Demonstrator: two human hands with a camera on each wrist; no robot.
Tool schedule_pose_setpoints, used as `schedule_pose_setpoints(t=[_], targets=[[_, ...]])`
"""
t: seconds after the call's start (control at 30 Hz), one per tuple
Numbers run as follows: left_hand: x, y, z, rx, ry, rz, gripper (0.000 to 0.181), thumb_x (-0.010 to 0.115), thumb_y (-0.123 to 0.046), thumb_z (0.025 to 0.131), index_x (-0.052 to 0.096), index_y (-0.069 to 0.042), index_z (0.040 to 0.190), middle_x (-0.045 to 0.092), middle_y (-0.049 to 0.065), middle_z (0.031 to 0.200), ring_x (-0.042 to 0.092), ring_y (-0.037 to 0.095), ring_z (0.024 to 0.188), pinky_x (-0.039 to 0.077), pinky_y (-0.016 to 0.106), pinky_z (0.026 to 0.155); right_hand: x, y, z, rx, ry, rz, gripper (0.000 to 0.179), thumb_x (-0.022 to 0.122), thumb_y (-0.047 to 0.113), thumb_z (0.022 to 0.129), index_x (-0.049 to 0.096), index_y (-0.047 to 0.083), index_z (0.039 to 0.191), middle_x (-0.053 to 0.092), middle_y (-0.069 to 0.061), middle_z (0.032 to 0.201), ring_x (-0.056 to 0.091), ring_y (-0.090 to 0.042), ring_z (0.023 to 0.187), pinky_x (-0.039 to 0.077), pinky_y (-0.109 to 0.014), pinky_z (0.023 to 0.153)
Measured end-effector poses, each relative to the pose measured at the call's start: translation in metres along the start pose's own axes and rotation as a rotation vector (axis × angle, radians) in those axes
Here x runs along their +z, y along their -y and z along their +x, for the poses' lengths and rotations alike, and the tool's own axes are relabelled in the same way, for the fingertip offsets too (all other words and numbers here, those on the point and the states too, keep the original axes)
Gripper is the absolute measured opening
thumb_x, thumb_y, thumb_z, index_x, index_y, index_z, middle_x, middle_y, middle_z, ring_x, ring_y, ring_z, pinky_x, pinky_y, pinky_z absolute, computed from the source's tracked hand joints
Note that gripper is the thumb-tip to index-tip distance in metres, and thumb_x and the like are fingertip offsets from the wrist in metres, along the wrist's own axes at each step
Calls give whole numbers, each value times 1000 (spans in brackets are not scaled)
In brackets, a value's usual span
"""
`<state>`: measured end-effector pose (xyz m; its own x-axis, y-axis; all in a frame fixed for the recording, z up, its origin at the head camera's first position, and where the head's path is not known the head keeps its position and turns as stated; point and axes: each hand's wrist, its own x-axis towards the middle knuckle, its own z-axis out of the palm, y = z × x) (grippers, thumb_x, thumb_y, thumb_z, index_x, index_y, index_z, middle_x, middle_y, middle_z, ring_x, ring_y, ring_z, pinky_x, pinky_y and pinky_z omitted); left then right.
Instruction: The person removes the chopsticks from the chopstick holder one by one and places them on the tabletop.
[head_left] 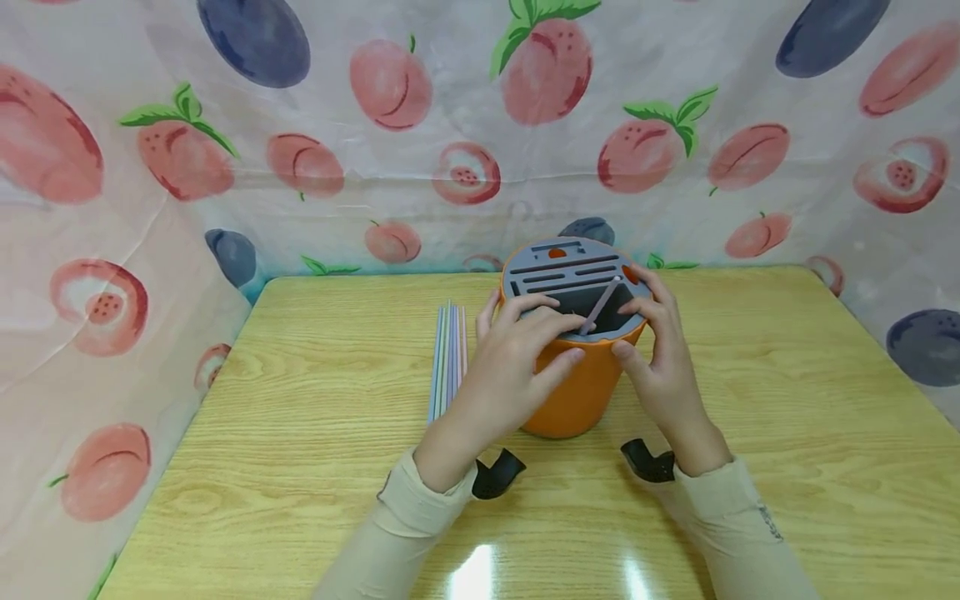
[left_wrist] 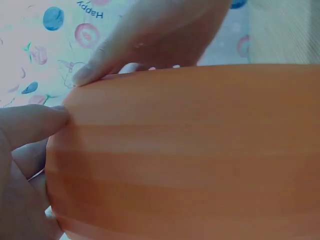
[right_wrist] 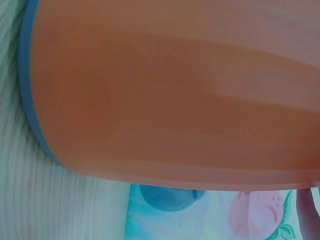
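An orange tapered container (head_left: pixel 573 396) with a grey slotted top (head_left: pixel 573 254) stands on the table. Both hands hold it at the rim. My left hand (head_left: pixel 517 350) reaches over the left front edge, with its thumb against the outer wall and its fingers over the opening. My right hand (head_left: pixel 663 362) grips the right edge, thumb outside and fingertips inside. A thin pale purple stick (head_left: pixel 602 304) leans in the large front compartment, close to the left index fingertip; contact is unclear. In the wrist views the orange wall (left_wrist: pixel 195 145) fills most of the picture.
Several thin pastel sticks (head_left: pixel 447 358) lie side by side left of the container. The wooden table (head_left: pixel 300 467) meets a fruit-printed cloth (head_left: pixel 390 183) behind. Black wrist mounts (head_left: pixel 498 475) sit beneath both wrists.
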<state>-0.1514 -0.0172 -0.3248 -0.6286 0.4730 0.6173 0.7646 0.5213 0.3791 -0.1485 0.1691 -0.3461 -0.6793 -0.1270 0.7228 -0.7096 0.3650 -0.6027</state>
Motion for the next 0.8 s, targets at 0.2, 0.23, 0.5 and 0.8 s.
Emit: schedule_pose_setpoints(t=[0.2,0.23,0.5,0.8], targets=[[-4,2,2,-70,25,-139,26,54,-33,89,61,-19,110,56,-9,110,37,7,115,5,46,106,0,0,0,12,-2,19,59,49,48,87,42,-9,101,25,-20,140,22,-32,128,27,-25,97],[-5,3,2,-77,20,-179,25,53,-33,89,61,-19,109,56,-9,110,38,7,114,5,45,106,0,0,0,12,-2,19,59,49,48,87,42,-9,101,25,-20,140,22,-32,128,28,-25,97],[-31,-2,3,-220,-68,-644,15,54,-13,90,61,-6,101,61,1,98,52,9,97,36,32,96,0,0,0,21,3,25,60,49,47,87,42,-10,102,24,-21,140,23,-32,127,28,-24,97],[-51,-15,5,-257,-93,-679,13,54,-6,88,61,0,98,62,10,96,53,10,92,41,29,90,-1,1,1,25,5,19,59,50,47,86,42,-9,102,24,-19,140,24,-32,127,28,-24,97]])
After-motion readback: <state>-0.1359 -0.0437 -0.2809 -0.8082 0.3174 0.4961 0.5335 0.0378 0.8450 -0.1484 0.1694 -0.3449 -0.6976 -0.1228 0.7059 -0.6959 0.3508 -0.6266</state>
